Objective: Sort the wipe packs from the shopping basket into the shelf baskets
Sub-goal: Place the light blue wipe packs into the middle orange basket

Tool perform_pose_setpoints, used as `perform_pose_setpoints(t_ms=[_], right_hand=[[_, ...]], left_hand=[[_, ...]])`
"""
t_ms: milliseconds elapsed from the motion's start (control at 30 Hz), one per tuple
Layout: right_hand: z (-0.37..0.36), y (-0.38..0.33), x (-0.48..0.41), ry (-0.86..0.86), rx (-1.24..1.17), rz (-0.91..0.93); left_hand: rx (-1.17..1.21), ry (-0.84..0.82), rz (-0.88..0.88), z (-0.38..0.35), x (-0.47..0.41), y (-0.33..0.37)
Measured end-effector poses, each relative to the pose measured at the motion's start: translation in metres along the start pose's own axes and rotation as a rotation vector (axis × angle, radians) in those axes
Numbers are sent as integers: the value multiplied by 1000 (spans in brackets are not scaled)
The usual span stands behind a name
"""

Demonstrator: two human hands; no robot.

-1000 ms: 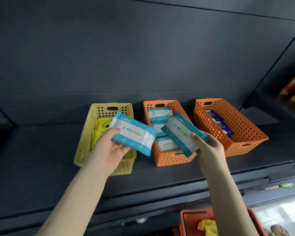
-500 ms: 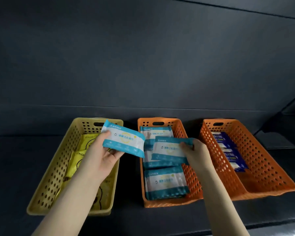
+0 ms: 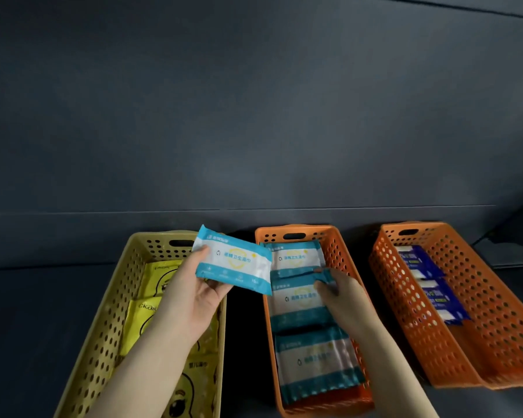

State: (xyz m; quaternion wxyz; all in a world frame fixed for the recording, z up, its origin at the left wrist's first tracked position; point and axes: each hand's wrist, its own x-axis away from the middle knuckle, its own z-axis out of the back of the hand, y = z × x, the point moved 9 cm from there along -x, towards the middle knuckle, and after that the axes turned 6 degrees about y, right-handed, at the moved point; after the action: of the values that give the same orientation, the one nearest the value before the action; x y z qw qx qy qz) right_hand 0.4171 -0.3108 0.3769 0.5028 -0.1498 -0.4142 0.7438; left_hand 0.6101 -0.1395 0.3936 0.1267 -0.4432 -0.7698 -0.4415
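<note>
- Lying at the near end of the middle orange basket [image 3: 346, 267], the near pack [image 3: 314, 360] has its long axis across the basket, from side wall to side wall. Its print is too blurred to read.
- The yellow basket [image 3: 109, 321] stands toward the left end of the shelf [image 3: 27, 327], and its near end is cut off by the bottom edge of the view. The left forearm covers much of the yellow packs [image 3: 159, 276] inside, so only part of a cartoon face and some lettering show.
- The right hand [image 3: 341, 294] reaches into the middle of the orange basket, fingers curled round the right end of the gripped pack [image 3: 298, 297]. That pack's long axis also runs wall to wall. Whether it lies flat cannot be told.
- The left hand [image 3: 194, 292] pinches the held pack [image 3: 233, 260], thumb on the printed face at its left end and fingers beneath.
- This pack hangs in the air over the gap between the yellow basket's far right corner and the orange basket's left rim. Its long axis runs left to right with the right end dipping, and its printed face is toward the camera with the lettering upright.
- The far pack [image 3: 295, 256] lies crosswise at the basket's far end, its left end hidden behind the held pack.
- The right orange basket [image 3: 495, 297] holds dark blue packs [image 3: 435, 294] in a row along its left wall. Its near right corner is cut off.
</note>
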Motion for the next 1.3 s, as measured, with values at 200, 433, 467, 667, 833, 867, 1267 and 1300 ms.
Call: perform_pose_setpoints(t_ms=[200,433,467,667,833,867,1267,1300], right_hand=[[1,-23,10,199,370,294],[-9,-16,9,113,459,270],[-9,-16,8,103,469,255],[12,-35,17,192,-28,255],[-17,-59,40,-205,-530,92],[-22,-60,42,-219,-603,58],[75,-51,-11,313,-342,180],[68,-51,-18,282,-301,177]], left_hand=[[-1,-18,8,0,-2,-5],[5,-9,8,5,0,-4],[6,-4,8,5,0,-4],[-6,-40,-12,0,11,-3],[-56,-126,-10,-15,25,-19],[-77,-142,-12,-18,27,-23],[-311,-161,-40,-27,14,-47],[-302,-178,-10,-28,15,-51]])
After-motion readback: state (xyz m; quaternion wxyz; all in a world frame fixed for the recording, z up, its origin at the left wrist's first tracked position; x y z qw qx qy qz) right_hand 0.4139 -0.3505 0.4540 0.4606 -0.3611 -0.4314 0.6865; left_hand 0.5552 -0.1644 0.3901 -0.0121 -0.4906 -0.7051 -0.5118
